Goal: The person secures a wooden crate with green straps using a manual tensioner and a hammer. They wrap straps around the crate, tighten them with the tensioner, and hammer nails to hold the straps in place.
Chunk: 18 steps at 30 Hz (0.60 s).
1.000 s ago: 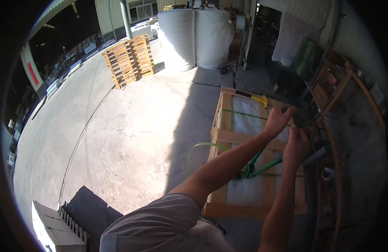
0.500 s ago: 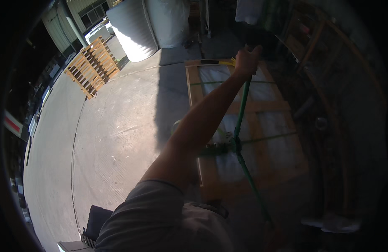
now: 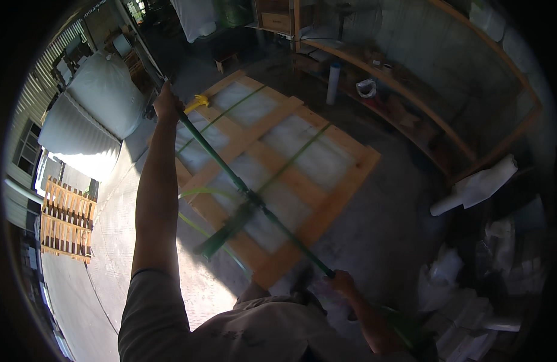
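Here, a long green strap runs taut between the person's two hands, stretched in a straight line above a flat wooden crate that lies on the concrete floor. The left hand is raised at arm's length and closed around the strap's far end, near a small yellow piece at the crate's edge. The right hand sits low, close to the body, and grips the near end; its fingers look curled shut, though shadow hides the detail. About midway, a dark tool or buckle hangs on the strap, and a looser loop of lighter green strap curls on the floor beside the crate.

The strap looks thin, flat and light, stiff along its length when pulled but ready to twist or spring back if let go. Its smooth surface probably slides through a loose grip, so a firm hold near each end, with the band laid flat in the palm, seems safest; the edges may bite bare skin.

Farther out, a big white sack stands at the left, with stacked pallets beyond it in the sun. A wooden shelf curves along the right, and white rolls lie below it.
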{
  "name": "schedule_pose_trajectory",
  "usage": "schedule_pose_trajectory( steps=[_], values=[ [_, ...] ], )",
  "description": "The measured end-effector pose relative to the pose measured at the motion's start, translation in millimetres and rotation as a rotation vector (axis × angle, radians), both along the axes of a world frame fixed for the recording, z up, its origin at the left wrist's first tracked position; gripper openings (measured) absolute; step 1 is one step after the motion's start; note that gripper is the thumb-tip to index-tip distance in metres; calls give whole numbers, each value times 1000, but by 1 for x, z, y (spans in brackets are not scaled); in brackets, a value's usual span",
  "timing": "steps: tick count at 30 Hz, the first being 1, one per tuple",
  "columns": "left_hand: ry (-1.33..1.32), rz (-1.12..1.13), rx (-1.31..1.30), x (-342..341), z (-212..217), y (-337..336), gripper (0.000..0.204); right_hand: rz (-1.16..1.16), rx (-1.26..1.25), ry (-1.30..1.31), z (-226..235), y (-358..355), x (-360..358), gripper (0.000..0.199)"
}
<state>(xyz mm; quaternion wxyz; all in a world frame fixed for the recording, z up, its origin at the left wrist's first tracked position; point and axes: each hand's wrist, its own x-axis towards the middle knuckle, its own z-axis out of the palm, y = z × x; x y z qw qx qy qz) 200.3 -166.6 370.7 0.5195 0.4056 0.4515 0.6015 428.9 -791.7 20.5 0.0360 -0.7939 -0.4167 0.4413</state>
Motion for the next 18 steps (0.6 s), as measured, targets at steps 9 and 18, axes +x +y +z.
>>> schedule_pose_trajectory(
  steps=[9, 18],
  values=[
    [-125, -227, 129, 16, 70, -108, 34, -186, 181, -75, -54, -22, -34, 49],
    [504, -1048, 1061, 76, -16, -376, 20, -453, 357, 23, -26, 10, -61, 43]
  ],
)
